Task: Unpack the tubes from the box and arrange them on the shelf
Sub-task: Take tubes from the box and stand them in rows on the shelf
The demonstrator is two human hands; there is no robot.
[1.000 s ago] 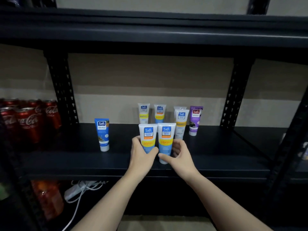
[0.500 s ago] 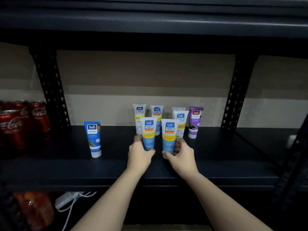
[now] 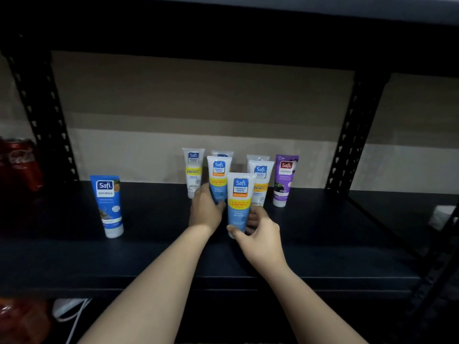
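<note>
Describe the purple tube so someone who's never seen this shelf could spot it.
On the black shelf, find the cluster of upright tubes near the back wall. The purple tube stands at its right end, untouched by either hand, the only purple one among white, yellow and blue neighbours.

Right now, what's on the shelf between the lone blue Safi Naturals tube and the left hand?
Nothing: in the head view only bare black shelf separates the blue Safi Naturals tube from the left hand.

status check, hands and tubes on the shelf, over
Left hand shut on rear light-blue tube. Right hand shut on front light-blue tube, both upright on shelf. White tubes crowd close behind; purple tube and blue tube clear.
</note>
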